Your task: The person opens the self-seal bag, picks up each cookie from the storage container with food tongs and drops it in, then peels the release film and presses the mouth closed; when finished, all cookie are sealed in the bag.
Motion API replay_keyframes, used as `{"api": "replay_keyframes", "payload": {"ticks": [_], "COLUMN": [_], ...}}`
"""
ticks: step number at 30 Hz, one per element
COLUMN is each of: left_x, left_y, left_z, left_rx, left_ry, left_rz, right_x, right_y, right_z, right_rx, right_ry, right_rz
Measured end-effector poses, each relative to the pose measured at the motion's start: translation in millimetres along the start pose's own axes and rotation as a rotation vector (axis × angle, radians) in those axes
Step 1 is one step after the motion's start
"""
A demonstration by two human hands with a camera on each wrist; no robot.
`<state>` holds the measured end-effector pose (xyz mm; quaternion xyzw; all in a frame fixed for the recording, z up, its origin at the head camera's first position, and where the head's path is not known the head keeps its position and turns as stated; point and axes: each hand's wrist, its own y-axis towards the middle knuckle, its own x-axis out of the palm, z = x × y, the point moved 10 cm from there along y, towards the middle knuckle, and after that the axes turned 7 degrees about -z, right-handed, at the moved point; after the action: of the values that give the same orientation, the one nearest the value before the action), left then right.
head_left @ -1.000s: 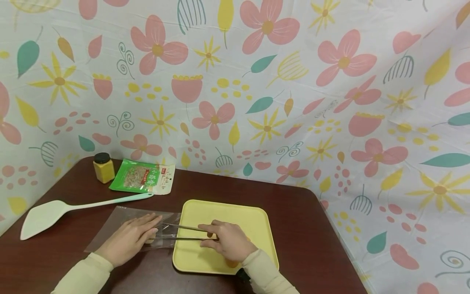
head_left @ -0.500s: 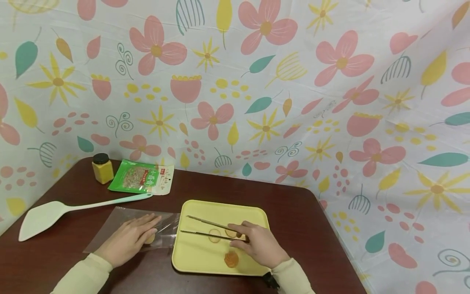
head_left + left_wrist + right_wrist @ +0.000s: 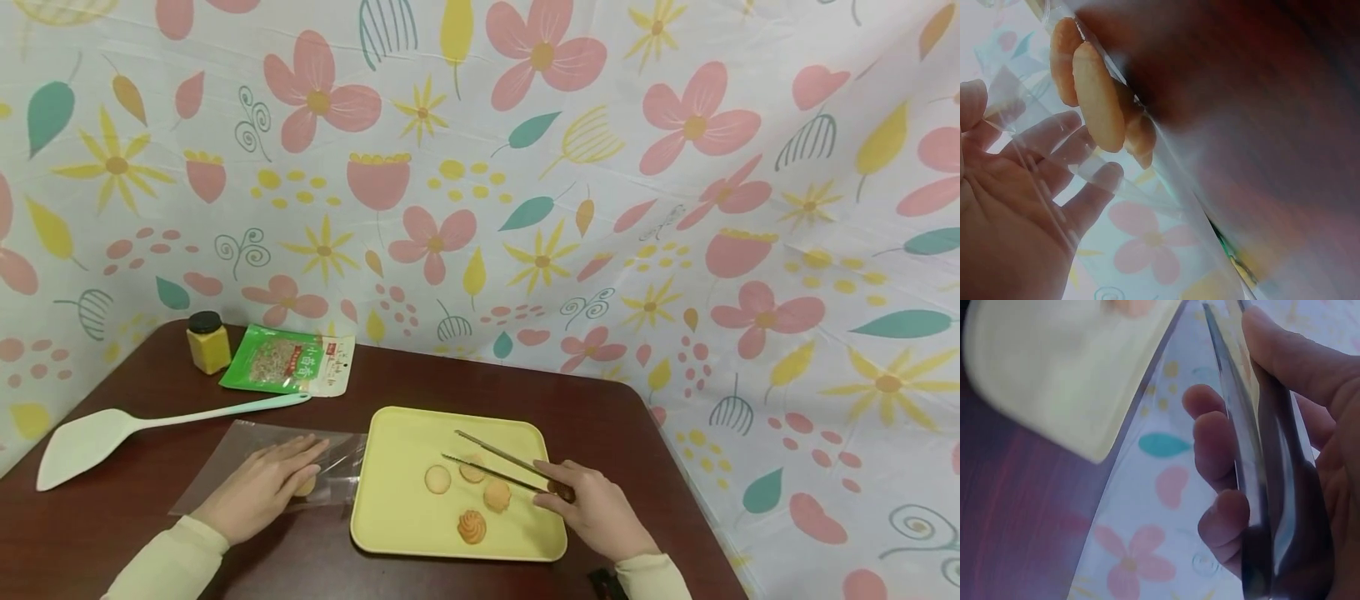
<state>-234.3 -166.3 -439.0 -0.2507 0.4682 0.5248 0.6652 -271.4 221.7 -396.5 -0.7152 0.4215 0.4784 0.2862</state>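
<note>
In the head view my left hand (image 3: 266, 487) is over a clear plastic bag (image 3: 217, 467) on the table. The left wrist view shows its film passing between thumb and fingers, which hold it; several cookies (image 3: 1099, 97) lie inside the bag. My right hand (image 3: 600, 508) grips long metal tongs (image 3: 510, 458) by their handle end, also seen in the right wrist view. Their two arms stand apart over the yellow tray (image 3: 405, 525). Beneath and beside them on the tray are several round cookies (image 3: 438, 479) and a swirled, browner cookie (image 3: 472, 527).
A white turner with a pale green handle (image 3: 90, 446) lies left of the bag. Behind it are a yellow jar with a black lid (image 3: 209, 343) and a green and white packet (image 3: 281, 360). A flower-printed curtain (image 3: 480, 167) hangs around the dark table (image 3: 600, 417).
My right hand has drawn the tongs rightward, from over the bag back to above the tray, uncovering the cookies there. My left hand stays in place on the bag.
</note>
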Motion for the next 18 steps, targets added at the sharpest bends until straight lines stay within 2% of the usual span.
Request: {"api": "replay_keyframes", "payload": {"ticks": [7,13,18], "left_x": [0.9,0.7,0.8], "left_y": [0.8,0.8,0.7], "left_z": [-0.8,0.1,0.0], "left_rx": [0.007,0.015,0.013], "left_ry": [0.002,0.004,0.004], "left_rz": [0.004,0.009,0.01], "right_x": [-2.1,3.3,6.7], "right_y": [-10.8,-15.5,-17.0], "right_z": [25.3,31.2,33.7], "right_rx": [0.098,0.117,0.125], "right_ry": [0.03,0.048,0.072], "right_rz": [-0.038,-0.096,-0.114]}}
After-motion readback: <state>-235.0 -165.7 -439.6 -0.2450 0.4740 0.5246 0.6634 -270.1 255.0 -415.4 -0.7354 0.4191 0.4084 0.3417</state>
